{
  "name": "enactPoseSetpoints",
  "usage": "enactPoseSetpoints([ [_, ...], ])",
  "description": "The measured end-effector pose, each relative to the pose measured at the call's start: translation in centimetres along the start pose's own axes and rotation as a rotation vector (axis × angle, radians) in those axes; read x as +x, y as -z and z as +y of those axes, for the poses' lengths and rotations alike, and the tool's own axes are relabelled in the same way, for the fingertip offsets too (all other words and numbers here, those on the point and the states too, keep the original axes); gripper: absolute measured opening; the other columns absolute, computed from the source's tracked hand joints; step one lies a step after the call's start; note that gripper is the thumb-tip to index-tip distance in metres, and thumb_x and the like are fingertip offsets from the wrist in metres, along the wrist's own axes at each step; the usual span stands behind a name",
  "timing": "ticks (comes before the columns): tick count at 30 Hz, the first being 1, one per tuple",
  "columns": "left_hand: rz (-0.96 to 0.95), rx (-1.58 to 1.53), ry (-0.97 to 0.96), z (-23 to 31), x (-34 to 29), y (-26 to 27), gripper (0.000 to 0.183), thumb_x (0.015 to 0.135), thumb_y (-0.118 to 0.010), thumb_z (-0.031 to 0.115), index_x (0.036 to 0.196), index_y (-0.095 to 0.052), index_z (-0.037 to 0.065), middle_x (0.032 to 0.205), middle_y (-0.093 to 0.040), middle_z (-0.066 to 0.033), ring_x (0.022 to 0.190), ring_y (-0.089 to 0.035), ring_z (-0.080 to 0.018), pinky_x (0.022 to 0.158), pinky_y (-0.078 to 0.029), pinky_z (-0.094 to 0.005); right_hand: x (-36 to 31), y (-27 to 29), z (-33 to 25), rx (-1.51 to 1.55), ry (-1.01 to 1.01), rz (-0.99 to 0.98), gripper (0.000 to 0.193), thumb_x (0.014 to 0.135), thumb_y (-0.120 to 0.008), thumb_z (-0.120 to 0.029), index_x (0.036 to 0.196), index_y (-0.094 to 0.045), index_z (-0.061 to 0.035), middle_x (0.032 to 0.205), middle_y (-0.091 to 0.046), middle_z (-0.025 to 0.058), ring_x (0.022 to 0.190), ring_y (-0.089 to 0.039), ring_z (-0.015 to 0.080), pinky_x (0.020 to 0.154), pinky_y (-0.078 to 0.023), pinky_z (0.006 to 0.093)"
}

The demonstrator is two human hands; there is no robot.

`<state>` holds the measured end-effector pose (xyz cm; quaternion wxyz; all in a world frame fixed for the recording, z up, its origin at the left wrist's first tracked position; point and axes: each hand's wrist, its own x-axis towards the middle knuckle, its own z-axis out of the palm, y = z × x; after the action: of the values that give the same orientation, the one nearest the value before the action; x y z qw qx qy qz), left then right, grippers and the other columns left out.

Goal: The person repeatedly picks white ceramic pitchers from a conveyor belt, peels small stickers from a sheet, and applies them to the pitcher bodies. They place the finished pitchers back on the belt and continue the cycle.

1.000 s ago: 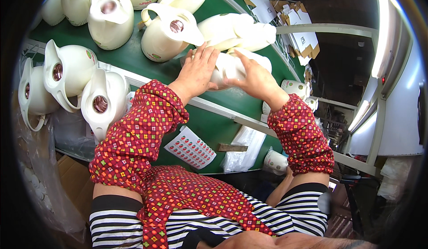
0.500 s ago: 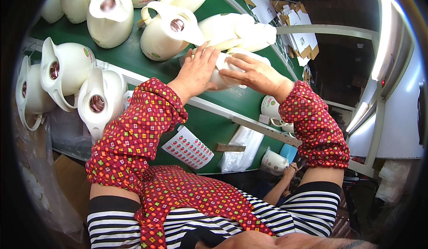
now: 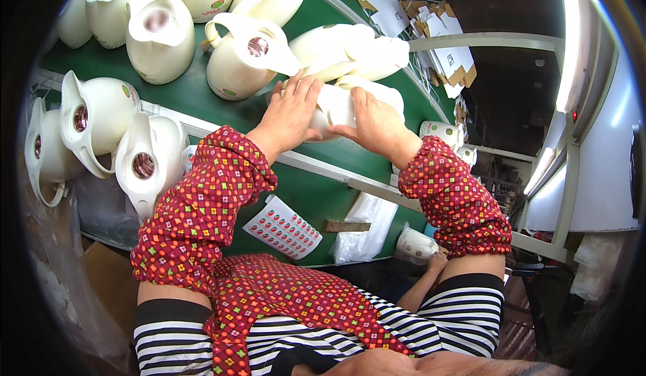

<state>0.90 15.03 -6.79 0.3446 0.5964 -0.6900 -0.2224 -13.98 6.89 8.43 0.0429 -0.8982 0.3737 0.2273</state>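
Note:
My left hand (image 3: pixel 289 117) and my right hand (image 3: pixel 380 126) hold a cream thermos jug (image 3: pixel 330 110) between them over the green table. The left fingers lie along its left side, and the right hand is curled against its right side, thumb toward me. Much of the jug is hidden under my hands. Just beyond it, more cream jugs (image 3: pixel 330 46) lie on their sides. An upright thermos jug (image 3: pixel 235 66) with a mirrored opening and a round sticker stands close to my left fingertips.
Several jugs (image 3: pixel 158 43) fill the far left, others (image 3: pixel 101 114) the near left. A sticker sheet (image 3: pixel 282 228), a short bar (image 3: pixel 348 226) and clear plastic bags (image 3: pixel 370 224) lie nearer me. Another person's hand (image 3: pixel 439 260) touches a jug (image 3: pixel 415 245) at lower right. Flattened cartons (image 3: pixel 444 46) are stacked beyond.
My right hand has shifted left and closed round the jug's side, its fingers less spread. My left hand stays on the jug. More jugs show beyond my right sleeve.

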Motion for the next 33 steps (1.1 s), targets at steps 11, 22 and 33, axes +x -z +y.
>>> enactPoseSetpoints([
  [11,0.028,-0.024,-0.003,0.7,0.1,-0.2,0.106,0.067,-0.096,0.026,0.152,-0.036,0.006,0.149,-0.043,-0.0166,0.145,-0.038,-0.0388,0.117,-0.038,-0.0531,0.4,-5.6,-0.2,-0.035,-0.195,0.38,0.077,0.086,-0.071,-0.067,0.107,-0.056,0.0057,0.078,-0.07,0.0199,0.072,-0.073,0.0359,0.066,-0.059,0.0453],
  [22,0.098,-0.138,-0.139,3.0,1.1,2.3,0.099,0.076,-0.089,0.025,0.152,-0.034,-0.006,0.154,-0.039,-0.026,0.147,-0.036,-0.0421,0.124,-0.029,-0.052,4.5,1.7,3.8,0.152,-0.446,0.33,0.091,0.09,-0.059,-0.077,0.132,-0.061,0.0029,0.101,-0.075,0.0291,0.094,-0.074,0.0456,0.083,-0.059,0.0499],
  [33,-0.09,0.245,-0.079,2.1,6.3,0.3,0.09,0.102,-0.054,0.058,0.155,-0.036,-0.013,0.166,-0.032,-0.0267,0.159,-0.023,-0.0364,0.128,-0.024,-0.0457,10.7,3.4,8.1,0.146,-0.013,0.201,0.077,0.075,-0.089,-0.021,0.145,-0.058,-0.0176,0.128,-0.071,0.0196,0.118,-0.068,0.0408,0.102,-0.054,0.0442],
])
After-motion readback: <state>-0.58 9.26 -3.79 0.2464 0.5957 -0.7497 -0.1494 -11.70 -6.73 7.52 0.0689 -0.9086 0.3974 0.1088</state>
